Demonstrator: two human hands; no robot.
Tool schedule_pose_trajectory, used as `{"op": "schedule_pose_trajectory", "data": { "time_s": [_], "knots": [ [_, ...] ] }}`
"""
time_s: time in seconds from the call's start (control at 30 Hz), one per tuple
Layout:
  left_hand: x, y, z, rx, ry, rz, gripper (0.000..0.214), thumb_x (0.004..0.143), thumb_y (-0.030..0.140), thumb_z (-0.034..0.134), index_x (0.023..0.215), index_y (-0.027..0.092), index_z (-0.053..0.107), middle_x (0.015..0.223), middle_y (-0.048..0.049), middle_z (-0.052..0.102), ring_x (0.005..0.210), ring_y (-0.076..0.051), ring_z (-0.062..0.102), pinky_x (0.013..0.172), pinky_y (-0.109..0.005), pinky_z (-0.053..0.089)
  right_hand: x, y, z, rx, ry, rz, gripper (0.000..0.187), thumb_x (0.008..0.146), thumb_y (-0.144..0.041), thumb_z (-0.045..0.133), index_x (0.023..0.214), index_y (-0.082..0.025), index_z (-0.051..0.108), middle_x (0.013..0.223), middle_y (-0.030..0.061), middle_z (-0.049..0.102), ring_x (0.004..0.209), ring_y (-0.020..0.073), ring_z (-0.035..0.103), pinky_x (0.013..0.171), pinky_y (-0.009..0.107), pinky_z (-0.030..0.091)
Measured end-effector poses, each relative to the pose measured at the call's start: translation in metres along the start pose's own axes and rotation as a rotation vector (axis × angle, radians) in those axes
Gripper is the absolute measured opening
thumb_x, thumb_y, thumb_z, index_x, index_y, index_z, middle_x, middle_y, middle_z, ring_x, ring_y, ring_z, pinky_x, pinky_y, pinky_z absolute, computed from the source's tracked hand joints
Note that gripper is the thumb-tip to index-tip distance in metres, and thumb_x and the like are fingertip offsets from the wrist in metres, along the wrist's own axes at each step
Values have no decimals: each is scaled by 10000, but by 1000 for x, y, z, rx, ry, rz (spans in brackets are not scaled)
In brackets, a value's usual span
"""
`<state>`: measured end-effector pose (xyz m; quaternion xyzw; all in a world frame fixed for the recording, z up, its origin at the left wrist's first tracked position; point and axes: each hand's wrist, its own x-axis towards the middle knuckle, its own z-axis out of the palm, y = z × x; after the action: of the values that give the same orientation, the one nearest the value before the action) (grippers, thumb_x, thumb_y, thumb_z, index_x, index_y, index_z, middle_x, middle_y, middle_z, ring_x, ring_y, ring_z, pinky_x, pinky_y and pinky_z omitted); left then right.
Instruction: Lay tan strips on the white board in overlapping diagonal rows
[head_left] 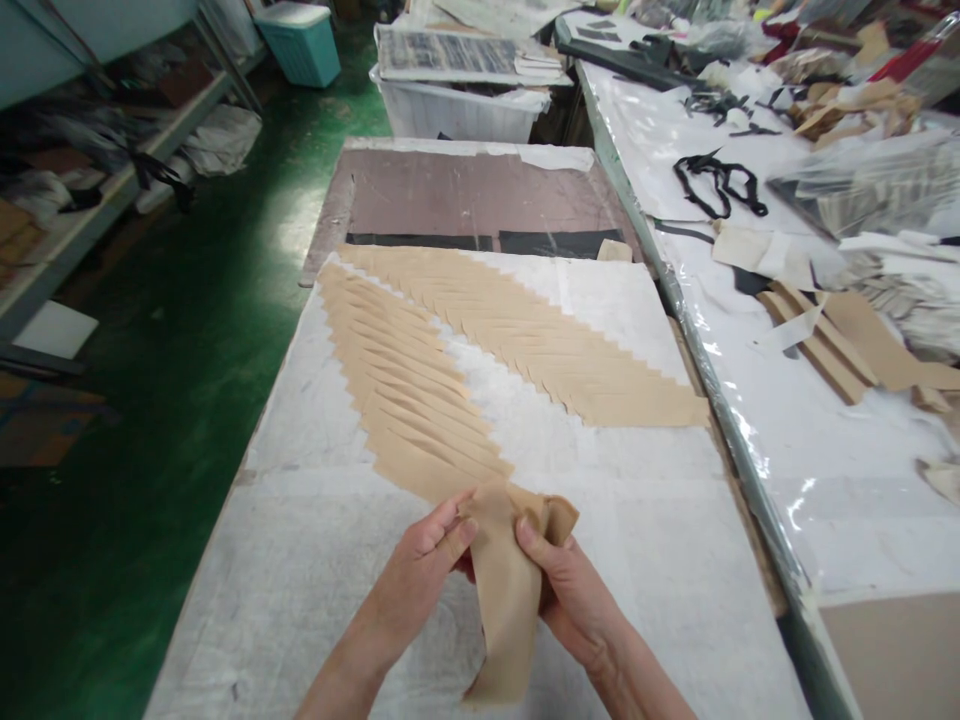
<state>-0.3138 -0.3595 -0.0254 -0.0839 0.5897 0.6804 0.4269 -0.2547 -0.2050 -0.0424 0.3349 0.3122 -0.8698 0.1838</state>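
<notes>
Both my hands hold a bundle of tan fabric strips (504, 590) over the near part of a white-covered work table (315, 520). My left hand (420, 575) pinches the top of the bundle with thumb and fingers. My right hand (574, 595) wraps its fingers round the bundle from the right side. The strips hang down between my wrists. Just beyond my hands, two fanned rows of overlapping tan strips lie flat on the table: a left row (405, 385) and a right row (547, 345).
A brown board (472, 190) with black strips (420, 241) lies at the table's far end. A plastic-covered bench (750, 330) on the right holds tan pieces, black straps (716, 180) and scraps. Green floor, shelves and a teal bin (300, 40) are on the left.
</notes>
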Motion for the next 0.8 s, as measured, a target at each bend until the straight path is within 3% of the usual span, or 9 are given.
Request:
{"op": "schedule_pose_trajectory", "data": {
  "time_s": [0.13, 0.37, 0.5, 0.67, 0.8],
  "knots": [
    [-2, 0, 1, -42, -27, 12, 485, 844, 416, 570, 1282, 210, 548, 1047, -61, 690, 901, -209, 651, 840, -344, 509, -1, 0, -3, 62, 6, 57, 460, 716, -376, 763, 1114, -180, 641, 1012, 86, 720, 921, 240, 671, 831, 362, 502],
    [-4, -6, 2, -40, 10, 0, 529, 824, 466, 581, 1277, 195, 545, 1028, -81, 696, 911, -214, 657, 835, -344, 517, -6, -6, -6, 92, -26, 150, 483, 668, -357, 788, 1083, -140, 673, 959, 98, 732, 919, 252, 667, 873, 374, 477],
    [-2, -7, 0, 14, 51, 23, 491, 817, 433, 594, 1236, 179, 576, 1002, -71, 697, 867, -202, 648, 768, -302, 521, -7, -4, -2, 2, -16, 42, 444, 697, -353, 772, 1085, -167, 664, 956, 85, 728, 885, 243, 671, 846, 371, 486],
    [-2, -11, -5, 201, 283, 56, 380, 812, 425, 581, 1072, 161, 666, 788, -7, 681, 686, -144, 602, 633, -236, 496, -13, -6, -17, -143, 52, -72, 412, 722, -405, 750, 1072, -210, 655, 927, 49, 710, 805, 196, 652, 783, 322, 491],
    [-7, -21, -23, 191, 512, 60, 410, 794, 460, 585, 1070, 162, 639, 727, 14, 654, 645, -143, 593, 596, -234, 498, -35, -26, -56, -323, -37, 43, 363, 680, -512, 738, 753, -158, 711, 690, 62, 661, 601, 164, 592, 581, 275, 464]
  ]
}}
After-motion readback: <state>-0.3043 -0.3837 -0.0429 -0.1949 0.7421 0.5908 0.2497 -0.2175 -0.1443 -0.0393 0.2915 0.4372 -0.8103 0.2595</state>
